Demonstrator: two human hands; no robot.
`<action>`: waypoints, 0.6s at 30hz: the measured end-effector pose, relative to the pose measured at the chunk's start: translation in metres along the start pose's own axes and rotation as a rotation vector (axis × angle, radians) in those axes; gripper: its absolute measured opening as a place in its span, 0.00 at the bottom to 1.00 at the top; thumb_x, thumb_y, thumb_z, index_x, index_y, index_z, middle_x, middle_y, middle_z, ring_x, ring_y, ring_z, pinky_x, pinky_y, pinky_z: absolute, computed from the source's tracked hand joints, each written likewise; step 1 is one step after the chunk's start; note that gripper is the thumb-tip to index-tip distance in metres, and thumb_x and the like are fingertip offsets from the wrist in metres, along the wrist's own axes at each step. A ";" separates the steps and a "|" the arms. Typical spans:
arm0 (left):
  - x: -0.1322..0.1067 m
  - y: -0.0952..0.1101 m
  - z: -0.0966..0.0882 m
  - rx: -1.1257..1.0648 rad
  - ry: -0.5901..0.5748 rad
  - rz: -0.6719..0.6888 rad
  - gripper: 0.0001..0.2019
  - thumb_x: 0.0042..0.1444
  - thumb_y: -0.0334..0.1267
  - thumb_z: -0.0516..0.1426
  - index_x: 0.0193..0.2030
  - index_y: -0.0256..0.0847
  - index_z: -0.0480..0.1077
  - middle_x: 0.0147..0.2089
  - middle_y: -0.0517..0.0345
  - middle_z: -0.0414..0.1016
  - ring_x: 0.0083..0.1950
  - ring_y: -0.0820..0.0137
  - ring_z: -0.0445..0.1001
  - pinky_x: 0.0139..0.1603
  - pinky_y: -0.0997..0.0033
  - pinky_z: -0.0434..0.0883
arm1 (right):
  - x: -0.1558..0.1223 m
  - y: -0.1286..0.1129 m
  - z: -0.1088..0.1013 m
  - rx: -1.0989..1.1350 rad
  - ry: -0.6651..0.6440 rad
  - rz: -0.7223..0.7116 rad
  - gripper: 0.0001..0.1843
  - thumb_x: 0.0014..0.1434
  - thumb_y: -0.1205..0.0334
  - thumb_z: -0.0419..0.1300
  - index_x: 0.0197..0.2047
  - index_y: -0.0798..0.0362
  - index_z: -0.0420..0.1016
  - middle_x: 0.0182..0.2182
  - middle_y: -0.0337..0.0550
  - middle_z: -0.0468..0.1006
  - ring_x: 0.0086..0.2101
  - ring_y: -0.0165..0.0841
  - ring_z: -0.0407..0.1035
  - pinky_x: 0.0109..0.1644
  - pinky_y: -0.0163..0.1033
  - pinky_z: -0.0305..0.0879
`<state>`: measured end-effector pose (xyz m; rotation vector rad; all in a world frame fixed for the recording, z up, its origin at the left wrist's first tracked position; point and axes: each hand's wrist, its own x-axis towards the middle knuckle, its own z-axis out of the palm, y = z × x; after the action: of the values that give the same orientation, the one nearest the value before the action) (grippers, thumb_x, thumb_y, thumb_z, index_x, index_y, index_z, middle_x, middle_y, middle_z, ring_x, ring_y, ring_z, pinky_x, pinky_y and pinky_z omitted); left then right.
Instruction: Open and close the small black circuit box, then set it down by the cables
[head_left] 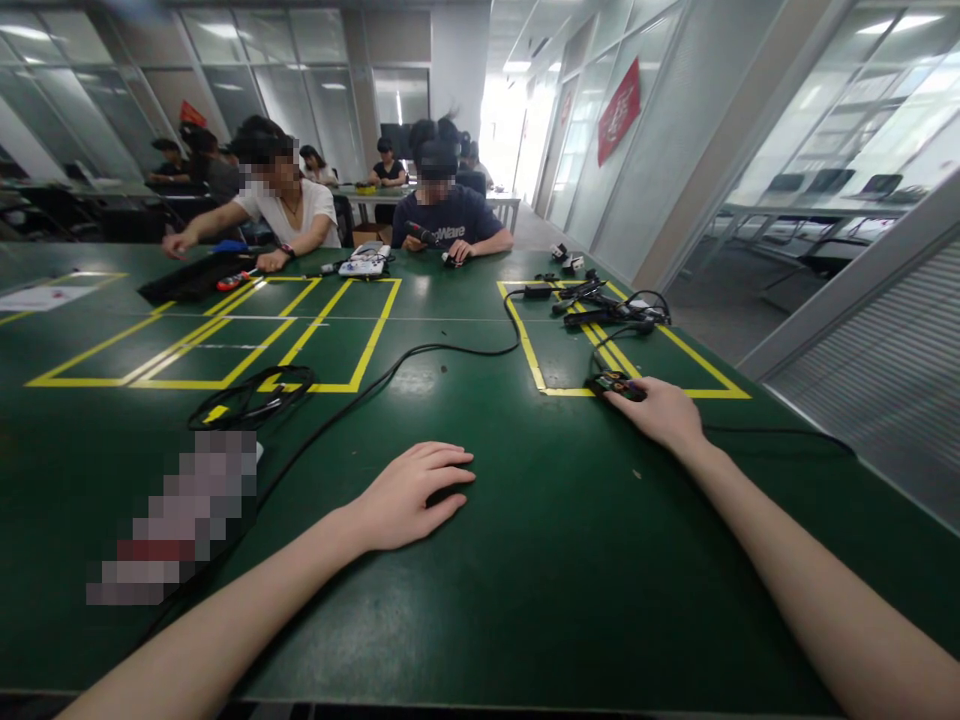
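Note:
My left hand (418,497) rests palm down on the green table (540,600), its fingers stretched out and holding nothing. Farther off to the right, my right hand (666,411) has its thumb and fingers around a small black device (611,384) with what looks like an exposed circuit board. The device sits at the front line of a yellow-taped rectangle (566,393), and a thin cable runs from it toward the back. My fingers and palm hide part of it.
Black cables and gadgets (592,305) lie tangled at the back right. A coiled black cable (259,395) is on the left, beside a blurred-out item (180,515). A long cord (405,355) crosses the table. Two people work opposite, near a white power strip (366,260).

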<state>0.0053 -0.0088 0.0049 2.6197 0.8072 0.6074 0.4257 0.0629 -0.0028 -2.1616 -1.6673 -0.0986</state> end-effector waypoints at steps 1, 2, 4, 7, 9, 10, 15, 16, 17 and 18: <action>0.000 0.000 0.000 -0.002 0.001 -0.001 0.13 0.69 0.37 0.59 0.57 0.45 0.78 0.64 0.49 0.79 0.66 0.57 0.74 0.69 0.48 0.71 | -0.008 -0.017 0.000 0.009 -0.045 -0.025 0.21 0.60 0.44 0.63 0.42 0.52 0.84 0.40 0.54 0.84 0.40 0.50 0.78 0.33 0.43 0.67; 0.000 0.000 0.000 -0.004 0.005 -0.002 0.14 0.69 0.37 0.58 0.58 0.45 0.77 0.64 0.49 0.79 0.66 0.57 0.74 0.68 0.48 0.72 | -0.016 -0.034 0.000 0.036 -0.071 -0.090 0.20 0.60 0.44 0.63 0.42 0.51 0.84 0.42 0.52 0.84 0.41 0.49 0.78 0.34 0.42 0.68; 0.001 0.000 -0.001 -0.014 0.029 0.000 0.15 0.69 0.37 0.58 0.60 0.45 0.75 0.64 0.48 0.78 0.67 0.57 0.74 0.68 0.47 0.72 | -0.038 -0.067 0.000 0.138 -0.131 -0.288 0.16 0.61 0.47 0.64 0.42 0.51 0.84 0.41 0.49 0.84 0.40 0.45 0.78 0.37 0.42 0.69; 0.002 0.003 -0.004 -0.036 0.118 0.022 0.17 0.68 0.38 0.59 0.63 0.45 0.73 0.65 0.46 0.77 0.67 0.56 0.72 0.68 0.48 0.72 | -0.076 -0.108 -0.001 0.374 -0.255 -0.634 0.11 0.59 0.54 0.68 0.43 0.51 0.82 0.38 0.44 0.81 0.37 0.38 0.77 0.40 0.40 0.70; 0.003 0.006 -0.005 -0.055 0.168 0.045 0.18 0.66 0.41 0.61 0.61 0.44 0.74 0.61 0.45 0.79 0.63 0.56 0.75 0.64 0.50 0.74 | -0.100 -0.127 -0.003 0.510 -0.353 -0.823 0.11 0.59 0.58 0.70 0.44 0.50 0.80 0.39 0.42 0.80 0.37 0.36 0.77 0.40 0.38 0.70; 0.004 0.008 -0.006 -0.065 0.170 0.057 0.18 0.65 0.42 0.62 0.60 0.43 0.75 0.57 0.46 0.80 0.59 0.56 0.77 0.61 0.52 0.75 | -0.109 -0.134 -0.004 0.558 -0.391 -0.891 0.10 0.59 0.58 0.70 0.44 0.50 0.80 0.39 0.42 0.79 0.37 0.36 0.76 0.40 0.37 0.70; 0.005 0.011 -0.004 -0.079 0.085 0.067 0.16 0.64 0.43 0.63 0.56 0.42 0.75 0.47 0.50 0.83 0.47 0.60 0.80 0.52 0.57 0.76 | -0.127 -0.144 -0.007 0.621 -0.419 -0.935 0.15 0.59 0.60 0.70 0.49 0.51 0.78 0.41 0.43 0.79 0.39 0.36 0.76 0.40 0.38 0.71; 0.005 0.011 -0.004 -0.072 0.083 0.054 0.17 0.64 0.43 0.63 0.57 0.42 0.74 0.48 0.50 0.83 0.48 0.59 0.80 0.54 0.56 0.75 | -0.126 -0.142 -0.007 0.624 -0.403 -0.919 0.17 0.59 0.60 0.70 0.51 0.51 0.77 0.42 0.44 0.79 0.39 0.37 0.77 0.41 0.38 0.72; 0.004 0.011 -0.004 -0.064 0.081 0.039 0.19 0.64 0.43 0.63 0.59 0.43 0.73 0.49 0.50 0.83 0.50 0.59 0.80 0.56 0.55 0.75 | -0.125 -0.141 -0.006 0.628 -0.389 -0.904 0.18 0.59 0.60 0.70 0.52 0.51 0.76 0.42 0.44 0.80 0.40 0.37 0.77 0.41 0.38 0.72; 0.004 0.011 -0.003 -0.058 0.076 0.022 0.21 0.63 0.43 0.64 0.62 0.44 0.72 0.51 0.50 0.83 0.51 0.58 0.80 0.57 0.54 0.75 | -0.124 -0.140 -0.006 0.636 -0.375 -0.890 0.18 0.60 0.60 0.69 0.53 0.50 0.76 0.43 0.44 0.80 0.40 0.38 0.77 0.42 0.39 0.73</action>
<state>0.0113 -0.0144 0.0135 2.5694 0.7720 0.7294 0.2601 -0.0240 0.0035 -0.9179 -2.3379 0.5400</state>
